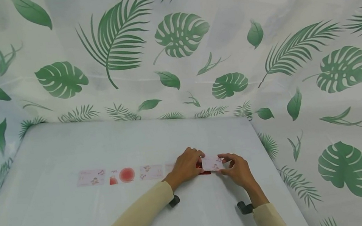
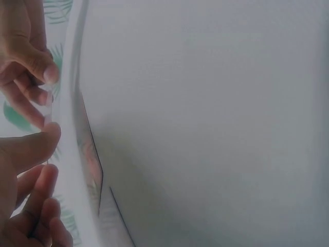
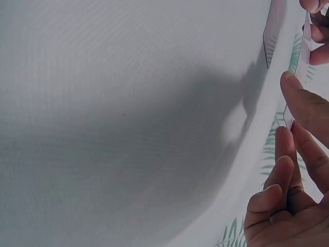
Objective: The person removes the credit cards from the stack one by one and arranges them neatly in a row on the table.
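A pale pink card (image 1: 212,163) with a small printed design is raised above the table, between both hands. My left hand (image 1: 187,165) pinches its left edge, and my right hand (image 1: 238,168) pinches its right edge between thumb and fingers. Under it lies a red card (image 1: 205,173), mostly hidden by the held card and left hand. In the left wrist view the held card (image 2: 49,109) appears almost edge-on. The right wrist view shows the right thumb (image 3: 306,105) on one face of the card.
Left of the hands, a row of flat cards lies on the white table (image 1: 119,216): a pale pink card (image 1: 91,177), one with a red circle (image 1: 126,175), another pale pink card (image 1: 151,172) and a partly covered card (image 1: 169,166). Leaf-print sheeting (image 1: 144,91) surrounds the table.
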`<state>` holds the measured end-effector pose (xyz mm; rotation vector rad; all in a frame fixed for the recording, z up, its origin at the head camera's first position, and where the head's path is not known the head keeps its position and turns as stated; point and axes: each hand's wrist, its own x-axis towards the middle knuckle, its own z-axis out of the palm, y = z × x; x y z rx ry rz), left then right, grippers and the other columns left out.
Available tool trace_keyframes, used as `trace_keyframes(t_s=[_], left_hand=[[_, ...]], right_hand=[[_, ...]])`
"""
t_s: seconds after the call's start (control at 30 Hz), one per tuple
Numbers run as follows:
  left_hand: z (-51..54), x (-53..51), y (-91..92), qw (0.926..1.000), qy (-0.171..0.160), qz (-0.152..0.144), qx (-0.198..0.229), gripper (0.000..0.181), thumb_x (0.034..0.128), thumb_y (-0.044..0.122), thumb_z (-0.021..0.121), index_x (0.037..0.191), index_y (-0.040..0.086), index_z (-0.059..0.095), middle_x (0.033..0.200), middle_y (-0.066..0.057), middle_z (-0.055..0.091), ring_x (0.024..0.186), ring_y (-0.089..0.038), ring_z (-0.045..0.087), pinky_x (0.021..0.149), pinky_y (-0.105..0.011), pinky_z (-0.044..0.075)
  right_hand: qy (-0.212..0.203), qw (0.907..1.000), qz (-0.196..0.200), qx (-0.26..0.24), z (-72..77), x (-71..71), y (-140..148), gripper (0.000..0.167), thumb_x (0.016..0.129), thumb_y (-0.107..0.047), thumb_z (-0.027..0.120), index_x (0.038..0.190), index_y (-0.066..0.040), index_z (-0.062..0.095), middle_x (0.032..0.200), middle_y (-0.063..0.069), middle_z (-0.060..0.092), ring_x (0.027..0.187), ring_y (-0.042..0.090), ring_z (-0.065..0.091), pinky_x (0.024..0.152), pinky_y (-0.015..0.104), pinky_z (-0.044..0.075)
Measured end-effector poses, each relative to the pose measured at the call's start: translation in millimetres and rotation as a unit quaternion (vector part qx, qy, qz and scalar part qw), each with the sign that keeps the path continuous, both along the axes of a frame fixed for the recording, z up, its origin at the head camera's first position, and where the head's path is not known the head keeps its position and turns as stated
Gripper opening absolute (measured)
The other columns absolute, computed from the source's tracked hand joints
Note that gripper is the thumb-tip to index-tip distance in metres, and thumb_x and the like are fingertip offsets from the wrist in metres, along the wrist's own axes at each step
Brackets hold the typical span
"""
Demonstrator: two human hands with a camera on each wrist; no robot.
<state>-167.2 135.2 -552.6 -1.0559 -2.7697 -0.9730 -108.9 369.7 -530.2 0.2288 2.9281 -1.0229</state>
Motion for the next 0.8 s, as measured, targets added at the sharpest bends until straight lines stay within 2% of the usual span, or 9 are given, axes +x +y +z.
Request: trace_keyframes(t_s=[0.17, 0.43, 0.8], left_hand=[[2.1, 2.2, 1.5, 1.0000, 0.008, 0.002, -0.005, 0.046, 0.0860, 0.028, 0.091, 0.127, 0.016, 0.072, 0.099, 0.004, 0.070, 0.094, -0.013, 0.055, 0.080, -0.023, 0.050], [6.2, 6.9, 4.9, 0.9999, -0.004, 0.003, -0.013, 0.047, 0.0859, 0.029, 0.091, 0.127, 0.015, 0.073, 0.099, 0.003, 0.070, 0.094, -0.012, 0.055, 0.079, -0.023, 0.050], [4.5, 9.0, 22.2, 0.9997, -0.012, 0.006, -0.020, 0.049, 0.0848, 0.029, 0.092, 0.128, 0.017, 0.073, 0.098, 0.007, 0.069, 0.094, -0.011, 0.055, 0.079, -0.022, 0.049]], right_hand=[[-0.001, 1.0000, -0.005, -0.001, 1.4, 1.1, 1.2, 0.058, 0.081, -0.004, 0.090, 0.135, -0.020, 0.073, 0.118, 0.011, 0.071, 0.101, 0.028, 0.055, 0.077, 0.033, 0.041], [-0.003, 0.9999, -0.004, 0.010, 1.6, 5.4, 4.7, 0.058, 0.083, -0.005, 0.089, 0.136, -0.020, 0.072, 0.118, 0.010, 0.071, 0.100, 0.025, 0.054, 0.076, 0.031, 0.042], [-0.003, 0.9998, -0.016, 0.012, 2.8, 12.5, 17.6, 0.060, 0.082, -0.003, 0.089, 0.137, -0.020, 0.071, 0.120, 0.013, 0.071, 0.100, 0.026, 0.054, 0.076, 0.031, 0.043]])
